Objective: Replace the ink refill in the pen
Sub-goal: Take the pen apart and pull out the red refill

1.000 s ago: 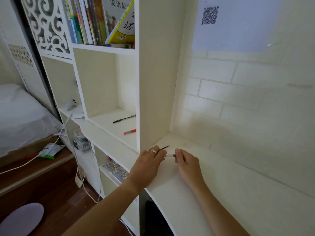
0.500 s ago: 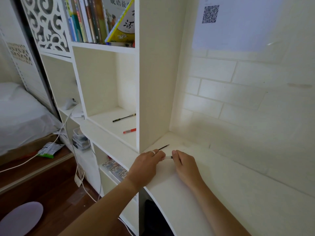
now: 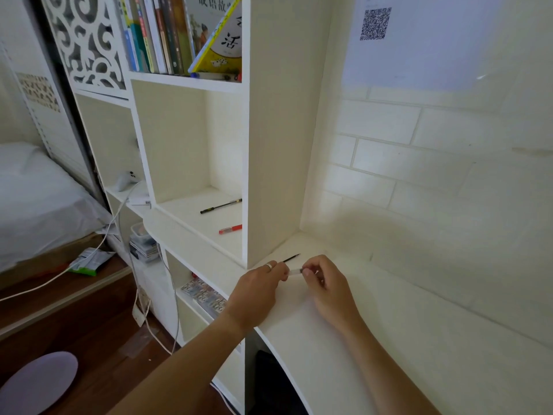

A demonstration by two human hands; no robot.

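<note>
A white surface [image 3: 374,339] meets a white brick wall [image 3: 419,163]; at 10 o'clock is a shelf [image 3: 206,223] with a black pen [image 3: 220,206] and a red pen [image 3: 229,229]. The pen [image 3: 295,271], clear and thin, lies between both hands over the surface. The left hand [image 3: 257,290] and right hand [image 3: 327,283] each have the grip clamped on it. A dark thin tip [image 3: 291,258] sticks out behind; the fingers hide the rest.
</note>
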